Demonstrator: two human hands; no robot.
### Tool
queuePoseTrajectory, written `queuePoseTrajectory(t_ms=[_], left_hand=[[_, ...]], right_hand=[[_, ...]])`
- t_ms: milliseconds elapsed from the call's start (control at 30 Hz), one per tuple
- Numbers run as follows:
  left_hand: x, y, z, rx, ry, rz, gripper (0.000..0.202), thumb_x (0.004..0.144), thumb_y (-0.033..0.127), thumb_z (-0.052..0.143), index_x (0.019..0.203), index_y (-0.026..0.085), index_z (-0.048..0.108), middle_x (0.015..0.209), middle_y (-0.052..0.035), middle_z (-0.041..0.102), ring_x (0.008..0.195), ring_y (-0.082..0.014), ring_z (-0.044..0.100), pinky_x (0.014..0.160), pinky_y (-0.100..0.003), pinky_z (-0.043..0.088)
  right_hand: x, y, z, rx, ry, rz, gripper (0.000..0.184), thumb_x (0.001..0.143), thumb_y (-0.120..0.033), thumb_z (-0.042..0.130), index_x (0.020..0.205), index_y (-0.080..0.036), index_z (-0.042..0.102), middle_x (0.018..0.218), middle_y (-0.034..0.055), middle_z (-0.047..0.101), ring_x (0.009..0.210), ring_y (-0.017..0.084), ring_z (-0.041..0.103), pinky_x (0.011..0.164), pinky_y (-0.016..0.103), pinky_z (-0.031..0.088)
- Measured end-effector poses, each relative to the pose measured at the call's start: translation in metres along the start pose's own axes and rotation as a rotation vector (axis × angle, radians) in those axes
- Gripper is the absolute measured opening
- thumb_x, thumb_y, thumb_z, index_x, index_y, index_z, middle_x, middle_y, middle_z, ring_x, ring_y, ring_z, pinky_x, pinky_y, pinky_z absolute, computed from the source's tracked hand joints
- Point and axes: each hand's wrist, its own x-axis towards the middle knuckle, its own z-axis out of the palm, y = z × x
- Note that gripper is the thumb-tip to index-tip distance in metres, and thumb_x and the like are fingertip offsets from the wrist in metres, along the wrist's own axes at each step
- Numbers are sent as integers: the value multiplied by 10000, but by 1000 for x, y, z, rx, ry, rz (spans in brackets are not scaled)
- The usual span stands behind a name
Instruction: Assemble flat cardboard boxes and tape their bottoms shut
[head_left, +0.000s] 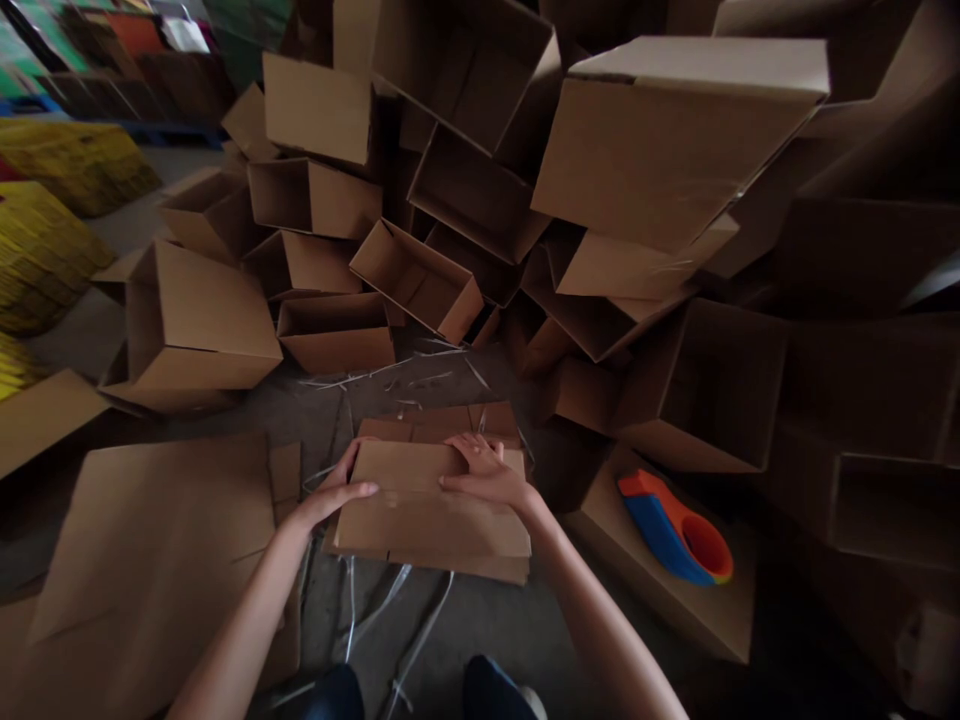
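Observation:
A folded-flat cardboard box lies in front of me on top of a low stack of flat cardboard. My left hand grips its left end, the thumb on the top face and the fingers around the edge. At the far edge, toward the right, my right hand holds the same box with thumb and fingers apart on the board; some fingertips are hard to make out. An orange and blue tape dispenser rests on a cardboard box to the right.
Open cardboard boxes are heaped across the far side and right. Large flat cardboard sheets lie at left. Pale strapping strips trail over the floor by my feet. Yellow wrapped bundles stand at far left.

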Motion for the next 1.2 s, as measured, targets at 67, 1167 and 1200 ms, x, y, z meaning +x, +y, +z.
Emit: queuePoseTrajectory(t_ms=[67, 1167, 1200], left_hand=[[-1, 1, 1, -13, -8, -5, 763, 661, 440, 686, 1325, 260, 355, 1246, -80, 573, 1162, -301, 542, 922, -384, 465], [-5, 3, 2, 21, 34, -6, 838, 614, 500, 716, 1345, 240, 401, 1250, -93, 575, 1164, -319, 535, 928, -376, 446], [-5, 3, 2, 21, 33, -8, 834, 617, 495, 715, 1349, 247, 402, 1251, -88, 577, 1163, -317, 536, 928, -375, 445]], right_hand=[[-1, 3, -4, 0, -54, -38, 614, 789, -402, 668, 1350, -236, 482, 1391, 91, 506, 1335, 290, 371, 1082, 463, 209], [-3, -24, 28, -82, 190, 167, 789, 654, -577, 732, 1292, -175, 501, 1356, 165, 484, 1367, 362, 337, 1138, 584, 2], [-4, -26, 30, -77, 199, 170, 864, 648, -594, 724, 1345, -158, 460, 1405, 184, 443, 1411, 372, 271, 1143, 591, -23]])
